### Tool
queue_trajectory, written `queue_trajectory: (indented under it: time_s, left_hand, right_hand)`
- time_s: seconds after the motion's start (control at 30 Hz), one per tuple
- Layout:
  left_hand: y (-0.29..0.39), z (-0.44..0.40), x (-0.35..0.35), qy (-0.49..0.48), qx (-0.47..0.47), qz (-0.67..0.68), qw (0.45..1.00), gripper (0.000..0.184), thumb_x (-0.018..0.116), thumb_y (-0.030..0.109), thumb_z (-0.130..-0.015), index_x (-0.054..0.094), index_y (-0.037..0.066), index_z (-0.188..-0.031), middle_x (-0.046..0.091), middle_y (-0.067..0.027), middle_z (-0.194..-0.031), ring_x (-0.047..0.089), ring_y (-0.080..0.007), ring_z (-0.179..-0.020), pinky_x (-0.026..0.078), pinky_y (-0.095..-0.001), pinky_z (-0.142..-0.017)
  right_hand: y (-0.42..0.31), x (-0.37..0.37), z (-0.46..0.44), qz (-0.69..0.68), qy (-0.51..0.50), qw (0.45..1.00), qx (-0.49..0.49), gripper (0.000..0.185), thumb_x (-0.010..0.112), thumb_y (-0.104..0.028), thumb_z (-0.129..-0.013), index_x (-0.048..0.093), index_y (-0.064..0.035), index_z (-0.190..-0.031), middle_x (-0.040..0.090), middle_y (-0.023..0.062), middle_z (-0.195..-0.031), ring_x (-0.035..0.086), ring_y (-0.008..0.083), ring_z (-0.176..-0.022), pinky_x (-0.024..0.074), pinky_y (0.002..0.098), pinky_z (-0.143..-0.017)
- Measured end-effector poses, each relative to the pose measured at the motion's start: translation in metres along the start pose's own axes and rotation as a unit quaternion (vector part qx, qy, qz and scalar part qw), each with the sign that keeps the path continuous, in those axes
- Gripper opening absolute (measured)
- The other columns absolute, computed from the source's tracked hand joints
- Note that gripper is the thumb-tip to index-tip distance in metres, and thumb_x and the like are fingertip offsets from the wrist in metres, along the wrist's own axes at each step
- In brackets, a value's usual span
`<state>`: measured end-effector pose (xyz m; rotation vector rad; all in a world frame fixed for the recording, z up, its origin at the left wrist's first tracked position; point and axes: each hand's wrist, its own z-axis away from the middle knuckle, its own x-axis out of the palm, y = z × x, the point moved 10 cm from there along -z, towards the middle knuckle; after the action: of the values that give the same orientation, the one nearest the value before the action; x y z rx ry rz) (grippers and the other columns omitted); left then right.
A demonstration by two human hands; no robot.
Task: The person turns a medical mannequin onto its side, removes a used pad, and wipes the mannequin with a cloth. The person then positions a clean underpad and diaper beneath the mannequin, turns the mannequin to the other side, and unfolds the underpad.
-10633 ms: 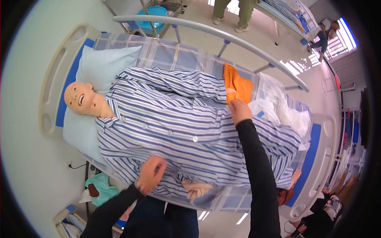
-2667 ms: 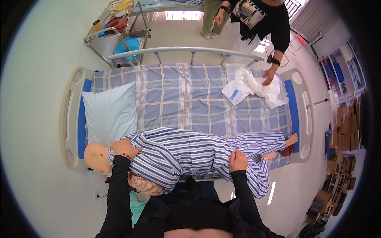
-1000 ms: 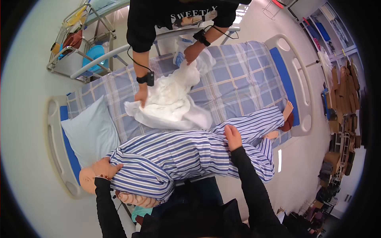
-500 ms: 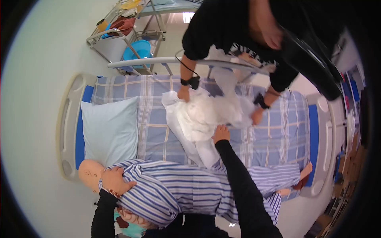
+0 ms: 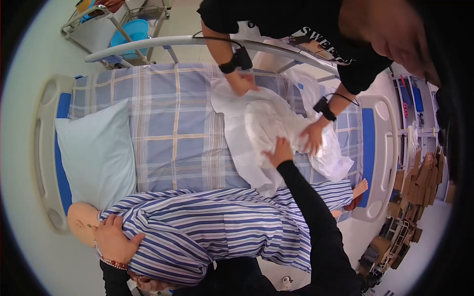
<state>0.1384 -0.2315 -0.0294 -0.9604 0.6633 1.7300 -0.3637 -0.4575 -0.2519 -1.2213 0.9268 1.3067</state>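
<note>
A manikin in blue-and-white striped clothes [image 5: 182, 222] lies turned on its side along the near edge of the bed. My left hand [image 5: 116, 239] rests with fingers spread on its shoulder, beside the manikin's head [image 5: 83, 223]. My right hand [image 5: 280, 153] reaches over the manikin, fingers apart, touching a crumpled white pad [image 5: 261, 126]. Across the bed, a co-worker's one hand [image 5: 242, 84] is at the pad's far edge, and the other hand [image 5: 313, 137] lies spread near its right part. The underside of my right hand is hidden.
A light blue pillow [image 5: 98, 153] lies at the left end of the plaid bed sheet [image 5: 173, 128]. Along the far side runs a bed rail [image 5: 182, 41]. Behind it are a metal cart and a blue basin [image 5: 131, 37]. The co-worker leans over the rail.
The pad, earlier bunched at the bed's foot end, was carried to the middle and is now more spread out. My right hand moved from the manikin's hip onto it. My left hand stayed at the shoulder.
</note>
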Motion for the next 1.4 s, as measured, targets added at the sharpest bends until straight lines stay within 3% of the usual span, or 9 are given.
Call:
queue_trajectory:
  time_s: [0.1,0.23,0.3,0.5,1.03,1.23,1.27,1.33,1.4]
  left_hand:
    - [0.001,-0.001,0.001,0.013,0.013,0.003,1.0,0.068,0.081,0.041,-0.056,0.062,-0.001,-0.105,0.06,-0.02,-0.114,0.054,-0.0392,-0.106,0.04,-0.0473,-0.093]
    - [0.003,-0.003,0.002,0.029,0.024,-0.015,0.999,0.069,0.081,0.043,-0.055,0.063,-0.002,-0.104,0.061,-0.0217,-0.113,0.056,-0.0397,-0.102,0.044,-0.0463,-0.09]
    - [0.006,-0.001,0.004,0.026,0.034,-0.01,0.999,0.069,0.081,0.043,-0.055,0.063,-0.002,-0.103,0.062,-0.0216,-0.11,0.058,-0.0394,-0.099,0.045,-0.0454,-0.088]
    - [0.01,0.003,-0.001,0.038,0.047,-0.047,0.997,0.065,0.08,0.043,-0.058,0.064,-0.002,-0.103,0.064,-0.0189,-0.104,0.06,-0.0363,-0.096,0.047,-0.0428,-0.084]
    - [0.009,0.0,-0.002,-0.025,-0.027,-0.064,0.997,0.07,0.079,0.046,-0.056,0.065,0.0,-0.106,0.064,-0.0194,-0.111,0.059,-0.0361,-0.104,0.042,-0.0453,-0.093]
    - [0.019,0.007,-0.009,0.093,0.051,-0.066,0.992,0.06,0.082,0.042,-0.051,0.068,0.002,-0.092,0.067,-0.0152,-0.086,0.06,-0.0345,-0.088,0.044,-0.0427,-0.081]
    - [0.025,0.009,-0.014,0.1,0.055,-0.085,0.99,0.059,0.082,0.043,-0.049,0.068,0.002,-0.09,0.066,-0.0148,-0.083,0.057,-0.0352,-0.086,0.044,-0.0431,-0.081]
    - [0.023,0.008,-0.011,0.096,0.06,-0.075,0.991,0.059,0.082,0.043,-0.049,0.068,0.001,-0.088,0.065,-0.0145,-0.081,0.057,-0.0354,-0.083,0.043,-0.0433,-0.08]
    - [0.021,0.003,-0.004,0.012,0.022,-0.065,0.998,0.067,0.081,0.043,-0.051,0.066,0.0,-0.1,0.066,-0.0161,-0.095,0.061,-0.0332,-0.092,0.043,-0.0427,-0.085]
  right_hand:
    - [-0.027,0.062,0.066,0.026,-0.199,0.98,0.017,0.126,0.075,-0.067,-0.057,0.016,-0.0019,-0.147,0.027,0.033,-0.142,0.03,0.0458,-0.132,0.0323,0.0554,-0.104]
    - [0.017,0.141,0.058,0.214,-0.07,0.973,-0.052,0.067,0.062,-0.033,-0.084,0.034,-0.0161,-0.142,0.037,0.0326,-0.136,0.04,0.0424,-0.127,0.0437,0.0516,-0.095]
    - [0.082,0.107,0.034,-0.037,-0.243,0.963,0.111,0.043,0.046,-0.015,-0.09,0.046,-0.0185,-0.132,0.053,0.0243,-0.125,0.054,0.0362,-0.114,0.0483,0.0458,-0.089]
    - [0.157,-0.04,0.035,-0.045,-0.186,0.981,0.018,0.031,0.052,-0.004,-0.075,0.064,-0.0069,-0.103,0.066,0.0218,-0.091,0.063,0.0384,-0.091,0.0486,0.043,-0.081]
    - [-0.113,0.238,0.121,-0.065,-0.503,0.849,-0.148,0.06,0.062,-0.055,-0.073,0.071,0.0001,-0.094,0.069,0.0197,-0.092,0.066,0.0353,-0.088,0.0499,0.0434,-0.079]
    - [-0.068,0.095,0.095,-0.393,-0.353,0.836,-0.146,0.046,0.061,-0.044,-0.085,0.069,-0.0009,-0.098,0.071,0.0132,-0.089,0.067,0.0221,-0.084,0.0524,0.0358,-0.075]
    - [-0.016,0.065,0.09,-0.446,-0.376,0.81,0.058,0.03,0.06,-0.031,-0.088,0.07,-0.005,-0.097,0.071,0.0107,-0.086,0.067,0.0174,-0.079,0.0528,0.0337,-0.072]
    - [0.115,-0.018,0.062,-0.102,-0.002,0.992,0.07,0.022,0.062,-0.024,-0.085,0.067,-0.0059,-0.097,0.067,0.0098,-0.076,0.065,0.0228,-0.07,0.0508,0.0385,-0.066]
    - [0.268,-0.064,0.088,-0.095,0.192,0.951,0.224,0.036,0.071,-0.023,-0.078,0.061,-0.0039,-0.107,0.065,0.0142,-0.096,0.063,0.0318,-0.088,0.0493,0.0414,-0.077]
